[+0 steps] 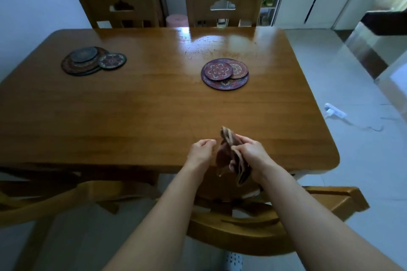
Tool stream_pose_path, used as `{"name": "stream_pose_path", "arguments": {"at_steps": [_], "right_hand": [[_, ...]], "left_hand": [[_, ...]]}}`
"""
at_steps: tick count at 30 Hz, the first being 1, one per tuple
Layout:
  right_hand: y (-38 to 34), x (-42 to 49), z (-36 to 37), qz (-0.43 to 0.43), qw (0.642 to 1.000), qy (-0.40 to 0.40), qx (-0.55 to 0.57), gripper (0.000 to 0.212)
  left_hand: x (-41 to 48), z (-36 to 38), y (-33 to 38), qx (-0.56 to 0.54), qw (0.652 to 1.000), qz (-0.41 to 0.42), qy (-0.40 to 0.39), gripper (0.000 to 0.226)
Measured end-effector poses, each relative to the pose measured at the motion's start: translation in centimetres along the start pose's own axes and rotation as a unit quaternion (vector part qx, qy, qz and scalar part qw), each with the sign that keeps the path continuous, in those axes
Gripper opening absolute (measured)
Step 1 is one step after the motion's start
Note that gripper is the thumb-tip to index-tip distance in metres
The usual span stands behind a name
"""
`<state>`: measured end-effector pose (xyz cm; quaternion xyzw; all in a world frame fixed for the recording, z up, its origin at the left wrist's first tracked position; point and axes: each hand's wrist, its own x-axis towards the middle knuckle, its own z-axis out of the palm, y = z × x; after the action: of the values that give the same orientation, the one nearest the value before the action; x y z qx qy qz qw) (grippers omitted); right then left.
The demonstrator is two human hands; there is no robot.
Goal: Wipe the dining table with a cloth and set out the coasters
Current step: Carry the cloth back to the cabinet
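Note:
My right hand (253, 156) grips a bunched brown cloth (226, 154) just above the near edge of the wooden dining table (154, 103). My left hand (201, 150) hovers beside the cloth with its fingers loosely curled, holding nothing. One stack of round patterned coasters (225, 73) lies right of the table's middle, two small ones on a large one. A second, darker stack of coasters (88, 60) lies at the far left, with one small coaster (112, 61) leaning off its right side.
Two wooden chairs (223, 7) stand at the table's far side. Another chair (253, 222) is directly below my arms, and a further one (44, 200) at the near left. A white power strip (334, 112) lies on the tiled floor to the right.

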<state>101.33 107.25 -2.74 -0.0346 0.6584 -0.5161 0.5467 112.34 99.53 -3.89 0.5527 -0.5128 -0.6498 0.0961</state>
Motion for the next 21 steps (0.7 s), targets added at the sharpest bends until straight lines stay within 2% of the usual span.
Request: {"name": "stream_pose_path", "arguments": {"at_steps": [4,10,15,18,20,21], "right_hand": [[-0.7,-2.8,-0.9,-0.039,0.989,-0.012,0.139,0.043],[-3.3,-5.1,-5.2,-0.084,0.961,-0.038,0.262,0.034],[-6.1,-5.3,-11.0,-0.153,0.941,-0.03,0.301,0.033],[-8.6,-5.1,-15.6,-0.2,0.933,-0.032,0.299,0.037],[-10.2,-4.4,-19.5,-0.231,0.929,-0.039,0.286,0.031],[-11.0,-4.1,-21.6,-0.245,0.927,-0.049,0.282,0.038]], "left_hand": [[-2.4,-1.0,1.6,-0.044,0.998,0.034,-0.01,0.029],[-4.7,0.0,4.8,-0.115,0.989,0.084,-0.023,0.024],[-5.6,3.0,7.7,-0.129,0.981,0.137,-0.035,0.026],[-5.6,5.5,9.7,-0.147,0.976,0.156,-0.035,0.026],[-5.2,7.8,11.1,-0.161,0.973,0.164,-0.031,0.026],[-4.8,9.3,11.9,-0.171,0.97,0.168,-0.029,0.026]]}}
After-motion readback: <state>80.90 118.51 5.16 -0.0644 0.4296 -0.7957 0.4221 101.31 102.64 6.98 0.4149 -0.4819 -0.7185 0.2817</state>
